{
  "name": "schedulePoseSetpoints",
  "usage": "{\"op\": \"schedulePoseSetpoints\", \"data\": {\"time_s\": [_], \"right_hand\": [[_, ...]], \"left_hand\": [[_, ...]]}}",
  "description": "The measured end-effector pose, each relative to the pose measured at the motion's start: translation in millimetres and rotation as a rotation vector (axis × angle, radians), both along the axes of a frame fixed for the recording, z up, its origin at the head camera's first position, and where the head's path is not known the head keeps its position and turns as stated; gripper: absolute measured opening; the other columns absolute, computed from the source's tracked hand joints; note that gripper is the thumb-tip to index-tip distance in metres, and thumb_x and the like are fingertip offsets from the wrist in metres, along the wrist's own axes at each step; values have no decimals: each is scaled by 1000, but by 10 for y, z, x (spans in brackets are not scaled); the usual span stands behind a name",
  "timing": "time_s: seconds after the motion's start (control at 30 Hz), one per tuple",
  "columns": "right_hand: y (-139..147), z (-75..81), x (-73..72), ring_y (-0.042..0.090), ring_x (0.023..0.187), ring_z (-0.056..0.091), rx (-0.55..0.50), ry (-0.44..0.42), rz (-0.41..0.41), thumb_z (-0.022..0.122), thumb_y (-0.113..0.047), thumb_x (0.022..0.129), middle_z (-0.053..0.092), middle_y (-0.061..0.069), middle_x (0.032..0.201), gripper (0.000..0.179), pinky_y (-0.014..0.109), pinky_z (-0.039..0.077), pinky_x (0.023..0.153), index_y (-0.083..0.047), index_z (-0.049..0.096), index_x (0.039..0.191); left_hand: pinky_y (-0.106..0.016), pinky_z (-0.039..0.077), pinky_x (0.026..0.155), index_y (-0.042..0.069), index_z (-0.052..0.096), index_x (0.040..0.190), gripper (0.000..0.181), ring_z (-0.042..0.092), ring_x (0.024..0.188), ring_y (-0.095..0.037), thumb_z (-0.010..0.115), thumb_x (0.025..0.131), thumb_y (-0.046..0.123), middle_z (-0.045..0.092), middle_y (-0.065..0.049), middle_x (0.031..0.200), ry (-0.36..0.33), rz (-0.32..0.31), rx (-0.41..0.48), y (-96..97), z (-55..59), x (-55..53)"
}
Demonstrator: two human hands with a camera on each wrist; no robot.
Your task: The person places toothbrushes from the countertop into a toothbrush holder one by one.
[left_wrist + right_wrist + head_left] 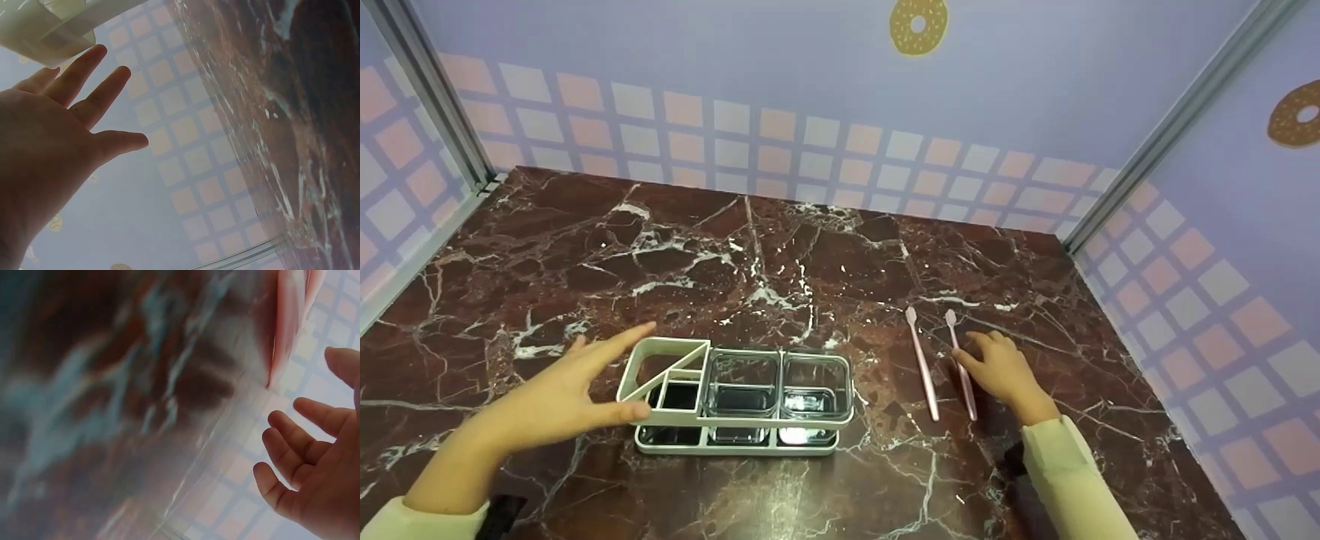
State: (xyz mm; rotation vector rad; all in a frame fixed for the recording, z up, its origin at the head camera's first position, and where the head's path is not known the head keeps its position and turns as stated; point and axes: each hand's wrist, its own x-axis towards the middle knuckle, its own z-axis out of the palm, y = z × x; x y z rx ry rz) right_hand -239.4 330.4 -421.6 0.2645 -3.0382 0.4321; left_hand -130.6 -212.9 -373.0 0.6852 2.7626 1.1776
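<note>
A white bathroom caddy point(660, 415) with a divided slot section at its left stands on the table. Two clear square cups, a left cup point(744, 379) and a right cup point(817, 382), sit in its upper frame. My left hand point(559, 397) is spread beside the caddy's left end, thumb and fingertips right at the frame. Two pink toothbrushes lie side by side to the right, a left toothbrush point(921, 364) and a right toothbrush point(964, 375). Over the right one hovers my right hand point(1001, 367), fingers loosely bent, thumb overlapping the handle. Its fingers hold nothing in the right wrist view.
The dark red marbled tabletop point(840, 270) extends behind the caddy and toothbrushes. Lilac wall panels point(810, 75) with checked tile patterns and donut prints enclose the back and sides, joined by grey metal posts point(1170, 120).
</note>
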Motion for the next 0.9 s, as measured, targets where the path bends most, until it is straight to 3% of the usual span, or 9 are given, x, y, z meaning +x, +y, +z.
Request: {"op": "schedulePoseSetpoints", "data": {"time_s": [0.23,0.43,0.9], "right_hand": [[-24,-8,-69,48,119,50,-55,-122,-48,55,-34,96,56,31,126,55,60,40,101,10,54,129],[-75,-3,-101,44,108,59,-52,-165,-65,57,-30,95,63,28,116,50,57,46,93,10,56,125],[-172,11,-149,43,97,63,-10,-146,-75,61,-21,91,67,27,106,38,56,50,85,9,63,114]], "left_hand": [[-71,0,110,26,23,154,99,26,135,-55,81,75,41,31,-21,153,12,-1,-3,31,-81,-9],[-71,3,110,25,25,153,101,28,135,-53,82,73,42,34,-21,152,14,7,13,35,-107,-17],[-71,4,110,26,28,152,98,30,135,-52,84,72,40,36,-21,150,14,19,34,28,-123,-23]]}}
